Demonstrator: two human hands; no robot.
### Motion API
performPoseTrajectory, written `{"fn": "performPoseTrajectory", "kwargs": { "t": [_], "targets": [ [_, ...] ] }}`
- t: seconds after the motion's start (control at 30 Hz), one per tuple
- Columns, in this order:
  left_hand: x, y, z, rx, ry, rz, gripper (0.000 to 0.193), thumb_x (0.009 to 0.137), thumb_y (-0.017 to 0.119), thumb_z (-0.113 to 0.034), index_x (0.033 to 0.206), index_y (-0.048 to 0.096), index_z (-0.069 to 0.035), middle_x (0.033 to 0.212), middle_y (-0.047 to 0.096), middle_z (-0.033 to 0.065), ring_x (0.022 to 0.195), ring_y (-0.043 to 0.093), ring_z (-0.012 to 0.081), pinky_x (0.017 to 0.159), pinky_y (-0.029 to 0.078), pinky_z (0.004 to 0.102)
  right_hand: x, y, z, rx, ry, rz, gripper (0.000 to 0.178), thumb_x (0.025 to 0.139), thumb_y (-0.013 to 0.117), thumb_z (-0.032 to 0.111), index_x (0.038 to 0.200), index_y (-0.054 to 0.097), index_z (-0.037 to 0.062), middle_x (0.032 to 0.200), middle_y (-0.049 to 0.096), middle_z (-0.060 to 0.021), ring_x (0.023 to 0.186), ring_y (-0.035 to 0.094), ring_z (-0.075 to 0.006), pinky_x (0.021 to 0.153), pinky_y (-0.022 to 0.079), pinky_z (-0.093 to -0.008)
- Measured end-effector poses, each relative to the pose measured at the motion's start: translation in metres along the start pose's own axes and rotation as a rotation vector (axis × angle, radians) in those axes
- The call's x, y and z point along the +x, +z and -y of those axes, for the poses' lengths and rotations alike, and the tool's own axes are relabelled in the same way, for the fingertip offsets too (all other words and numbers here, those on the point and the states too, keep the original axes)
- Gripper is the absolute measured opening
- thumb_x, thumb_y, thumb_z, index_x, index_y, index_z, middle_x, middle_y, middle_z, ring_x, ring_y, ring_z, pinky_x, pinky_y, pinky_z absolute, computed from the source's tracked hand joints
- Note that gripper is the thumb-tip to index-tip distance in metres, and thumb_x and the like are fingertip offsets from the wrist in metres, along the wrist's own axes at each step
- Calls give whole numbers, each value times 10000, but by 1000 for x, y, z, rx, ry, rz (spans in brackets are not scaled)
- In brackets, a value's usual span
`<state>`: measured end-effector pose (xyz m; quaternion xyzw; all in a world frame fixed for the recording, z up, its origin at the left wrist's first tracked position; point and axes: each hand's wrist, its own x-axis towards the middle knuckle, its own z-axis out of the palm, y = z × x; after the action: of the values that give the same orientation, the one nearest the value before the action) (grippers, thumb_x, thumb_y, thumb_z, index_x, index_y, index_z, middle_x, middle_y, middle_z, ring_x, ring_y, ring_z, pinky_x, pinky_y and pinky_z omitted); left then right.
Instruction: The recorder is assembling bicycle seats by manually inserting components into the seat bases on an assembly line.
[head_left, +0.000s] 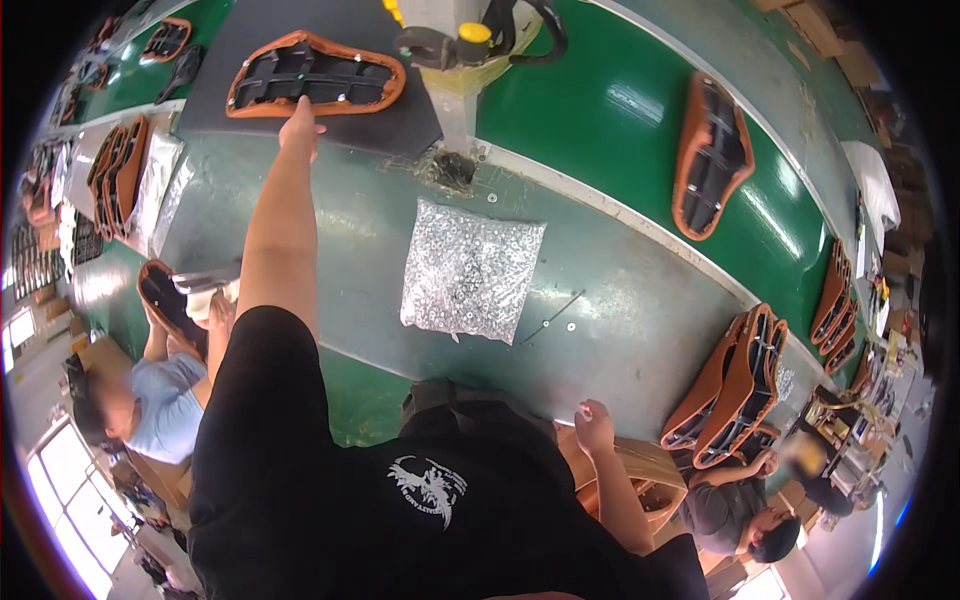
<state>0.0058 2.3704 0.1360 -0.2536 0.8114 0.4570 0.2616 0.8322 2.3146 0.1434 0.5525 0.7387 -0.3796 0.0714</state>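
Observation:
My left arm reaches far forward to a brown seat cushion (318, 107) lying underside up on a black mat. The black ribbed frame and several small shiny fittings of the cushion show. At its near edge, my left hand (300, 130) has a finger over the brown rim; the other fingers are partly hidden. Close to my body, by the bench's front edge, my right hand (594, 425) is raised with curled fingers. Whether anything small is in it cannot be seen. Between the hands lies a clear bag (472, 270) full of small metal rings, with a few loose rings around it.
A post with a yellow-topped fixture (472, 45) stands beyond the bench. Another cushion (712, 155) lies on the green belt (610, 110). Stacked cushions (735, 385) stand right, above a cardboard box (640, 470). Co-workers (165, 400) sit at left and right.

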Motion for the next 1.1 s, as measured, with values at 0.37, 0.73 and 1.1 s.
{"fn": "performPoseTrajectory", "kwargs": {
  "t": [0.37,0.73,1.1],
  "targets": [
    [43,-15,3,-99,52,53,337,809,741,-353,701,620,-58,531,456,-3,407,352,118,415,287,308,16,5,62,58,121,171,292,882,670,163,1142,692,31,1086,715,-186,939,708,-330,848,566,-413],
    [-192,-158,59,432,147,252,381,795,691,-395,689,680,-30,568,423,-38,476,318,98,459,261,294,138,-36,285,587,-394,339,445,1003,654,232,1353,562,-26,1207,680,-134,1119,664,-216,959,534,-341],
    [-423,-187,199,782,553,419,595,859,687,-553,738,731,28,668,662,131,652,619,217,665,507,355,76,-48,262,1319,-10,1118,491,938,647,202,1369,489,28,1198,670,-156,1009,718,-255,868,609,-391]
  ]
}}
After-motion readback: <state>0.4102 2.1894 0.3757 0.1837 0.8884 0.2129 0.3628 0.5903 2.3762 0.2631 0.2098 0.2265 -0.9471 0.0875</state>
